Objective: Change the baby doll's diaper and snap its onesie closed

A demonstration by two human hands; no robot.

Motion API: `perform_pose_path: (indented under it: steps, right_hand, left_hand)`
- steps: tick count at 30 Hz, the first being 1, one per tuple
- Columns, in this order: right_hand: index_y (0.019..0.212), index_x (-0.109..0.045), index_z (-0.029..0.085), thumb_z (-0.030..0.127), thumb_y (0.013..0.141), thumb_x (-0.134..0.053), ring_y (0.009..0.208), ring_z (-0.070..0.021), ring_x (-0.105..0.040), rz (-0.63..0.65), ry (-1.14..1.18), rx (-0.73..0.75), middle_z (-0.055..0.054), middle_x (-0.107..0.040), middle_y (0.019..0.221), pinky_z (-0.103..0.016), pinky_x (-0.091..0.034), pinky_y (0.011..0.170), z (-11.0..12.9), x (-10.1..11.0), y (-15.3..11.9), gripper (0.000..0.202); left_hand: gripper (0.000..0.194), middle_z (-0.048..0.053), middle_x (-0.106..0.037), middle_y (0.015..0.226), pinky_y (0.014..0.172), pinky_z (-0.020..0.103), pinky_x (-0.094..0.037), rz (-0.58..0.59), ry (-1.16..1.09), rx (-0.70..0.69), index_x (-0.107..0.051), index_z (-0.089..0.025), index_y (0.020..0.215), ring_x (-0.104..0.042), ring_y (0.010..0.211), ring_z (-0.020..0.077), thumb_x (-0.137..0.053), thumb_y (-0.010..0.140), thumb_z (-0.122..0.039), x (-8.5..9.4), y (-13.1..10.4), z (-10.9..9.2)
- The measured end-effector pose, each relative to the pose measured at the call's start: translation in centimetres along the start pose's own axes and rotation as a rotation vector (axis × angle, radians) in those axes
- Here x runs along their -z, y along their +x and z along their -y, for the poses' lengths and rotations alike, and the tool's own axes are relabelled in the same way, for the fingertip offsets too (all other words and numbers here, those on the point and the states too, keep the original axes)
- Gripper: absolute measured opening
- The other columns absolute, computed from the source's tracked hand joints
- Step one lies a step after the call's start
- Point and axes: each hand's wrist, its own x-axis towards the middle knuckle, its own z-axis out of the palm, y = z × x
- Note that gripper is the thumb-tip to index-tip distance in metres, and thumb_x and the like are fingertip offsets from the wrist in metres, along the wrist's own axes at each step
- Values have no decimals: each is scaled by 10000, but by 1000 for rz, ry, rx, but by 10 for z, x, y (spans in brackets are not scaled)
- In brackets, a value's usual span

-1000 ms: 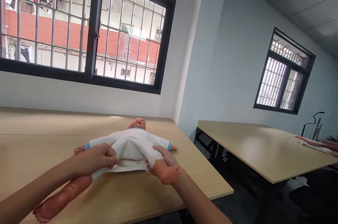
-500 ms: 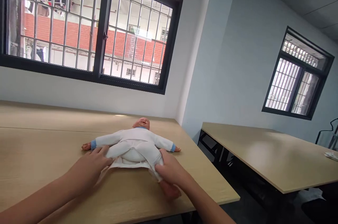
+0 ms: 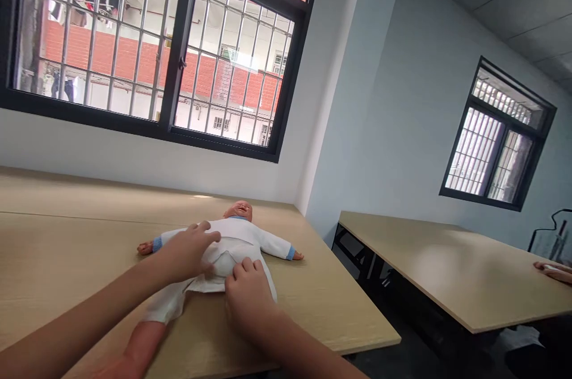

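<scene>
A baby doll (image 3: pixel 240 210) lies on its back on the table, head toward the window wall and arms spread wide. It wears a white baby outfit (image 3: pixel 272 244) with blue cuffs and collar. Around the hips the cloth is loose, and a white padded patch, perhaps a diaper (image 3: pixel 223 264), shows between my hands. Over the left side of the doll's waist is my left hand (image 3: pixel 187 254), its fingers apart. My right hand (image 3: pixel 250 295) has curled fingers at the crotch, closed on the outfit's cloth. One bare leg (image 3: pixel 143 343) sticks out at lower left; my right arm hides the other.
The wooden table (image 3: pixel 67 266) ends in an edge at right, past the doll. Across a gap stands a second table (image 3: pixel 424 260), with another person's hands (image 3: pixel 554 270) at its far right. A barred window (image 3: pixel 236 69) is above the wall behind.
Both hands have come off the doll's legs and moved inward, the left up to the waist, the right to the crotch. Another person's hands have come into view at far right.
</scene>
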Motion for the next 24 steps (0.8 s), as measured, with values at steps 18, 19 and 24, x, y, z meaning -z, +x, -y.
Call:
perform_pose_path:
  steps: [18, 19, 24]
  right_hand:
    - [665, -655, 304, 183, 696, -713, 655, -266, -623, 131, 125, 132, -8, -644, 660, -382, -475, 614, -1, -43, -29, 138]
    - [680, -659, 308, 198, 704, -701, 668, -264, -631, 136, 141, 147, -9, -659, 679, -384, -481, 627, -3, -43, -34, 120]
    - [855, -686, 256, 168, 684, -672, 757, -275, -679, 153, 212, 93, -83, -745, 853, -363, -497, 650, -17, -24, -62, 192]
  left_hand:
    - [588, 240, -605, 1222, 812, 520, -571, 16, 112, 90, -628, -120, 1304, -682, 1029, 420, -695, 725, -197, -55, 46, -38]
    - [596, 234, -606, 1222, 812, 516, -573, 17, 114, 78, -631, -122, 1300, -679, 1034, 418, -697, 711, -185, -56, 46, -38]
    - [710, 230, -592, 1281, 849, 514, -561, 28, 152, -33, -597, -148, 1396, -634, 1113, 433, -688, 692, -114, -60, 36, -29]
